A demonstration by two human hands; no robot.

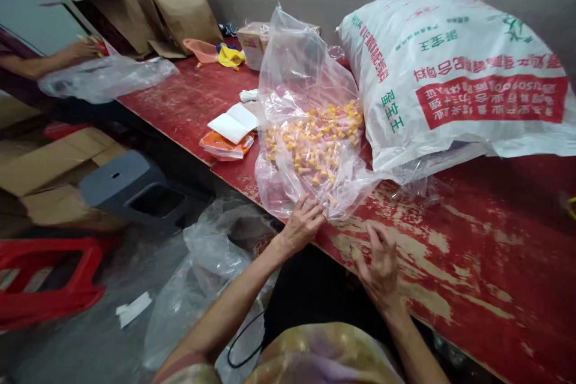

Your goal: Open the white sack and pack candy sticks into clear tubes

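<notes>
A clear plastic bag (281,183) lies on the red table in front of me. Inside it are many small yellow-and-pink pieces (315,159), heaped mostly toward the back and middle. My left hand (302,227) rests at the bag's near edge, touching the plastic, with its fingers loosely bent and a little apart. To the right of it, my right hand (378,267) is over the table's front edge, away from the bag. Its thumb and fingers are spread, and I see nothing between them.
A big white printed sack (450,66) stands right of the bag. White paper (234,123) lies on an orange packet (225,147). Along the wall are a carton (256,45) and brown boxes (180,12). Another person's hand (87,48) shows far left. Stools (121,177) are on the floor.
</notes>
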